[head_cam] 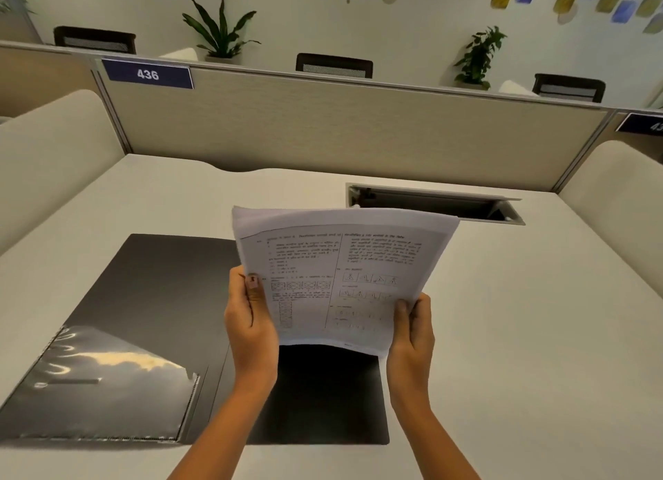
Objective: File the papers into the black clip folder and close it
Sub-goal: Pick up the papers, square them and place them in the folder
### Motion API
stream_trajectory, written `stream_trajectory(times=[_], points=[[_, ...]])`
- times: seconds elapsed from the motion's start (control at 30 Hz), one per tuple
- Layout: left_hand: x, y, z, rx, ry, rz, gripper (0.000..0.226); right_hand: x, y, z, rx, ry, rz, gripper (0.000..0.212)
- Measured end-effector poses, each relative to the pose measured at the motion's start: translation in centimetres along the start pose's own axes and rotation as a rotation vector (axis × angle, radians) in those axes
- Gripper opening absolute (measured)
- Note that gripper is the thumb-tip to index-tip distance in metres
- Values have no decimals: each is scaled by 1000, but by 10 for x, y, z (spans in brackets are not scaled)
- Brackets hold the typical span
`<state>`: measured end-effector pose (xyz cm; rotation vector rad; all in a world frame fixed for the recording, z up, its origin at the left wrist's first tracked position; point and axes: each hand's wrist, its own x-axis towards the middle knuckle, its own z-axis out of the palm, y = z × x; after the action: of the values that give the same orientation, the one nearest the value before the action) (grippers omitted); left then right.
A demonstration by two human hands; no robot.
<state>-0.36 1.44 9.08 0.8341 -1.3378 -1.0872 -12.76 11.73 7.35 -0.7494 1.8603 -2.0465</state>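
A black clip folder (154, 293) lies open flat on the desk, with a clear plastic pocket (107, 382) on its left inside cover. Above its right half I hold a stack of printed papers (344, 264), tilted up toward me and slightly curled. My left hand (251, 318) grips the stack's lower left edge, thumb on the front sheet. My right hand (412, 329) grips the lower right corner. The papers hide much of the folder's right half, and the clip is out of sight.
The white desk (520, 336) has an open cable hatch (434, 203) behind the papers. A beige partition (323, 128) with a "436" label (147, 74) closes the back. Rounded side dividers stand left and right.
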Motion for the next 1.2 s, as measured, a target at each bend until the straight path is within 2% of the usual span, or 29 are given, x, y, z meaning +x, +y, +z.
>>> stream_trajectory(times=[0.1,0.33,0.4,0.5,0.63,0.73,0.83,0.9,1.03,1.13,1.2], points=[[-10,-10,-1,52,-15,-45,32,-3,8,1,-45,1,45,15],[-18,-13,-7,101,28,-25,18,-7,15,0,-14,27,31,11],[-25,-22,-7,132,32,-69,25,-11,22,2,-50,11,67,11],[-32,-34,-10,200,56,-73,50,-16,27,3,-81,24,95,12],[-36,-40,-12,219,67,-65,52,-15,26,2,-87,62,72,24],[-37,-45,-12,227,60,-106,54,-15,32,1,-104,45,104,10],[-33,-46,-12,231,46,-134,52,-15,36,2,-156,35,115,13],[-25,-42,-14,258,54,-91,50,-12,35,0,-173,24,110,13],[-7,-30,-20,249,85,-18,27,-1,24,-14,-167,-106,104,9],[2,-27,-23,171,176,-119,18,6,14,-29,-96,-174,203,29],[5,-25,-22,84,243,-224,20,6,10,-34,53,-198,299,38]])
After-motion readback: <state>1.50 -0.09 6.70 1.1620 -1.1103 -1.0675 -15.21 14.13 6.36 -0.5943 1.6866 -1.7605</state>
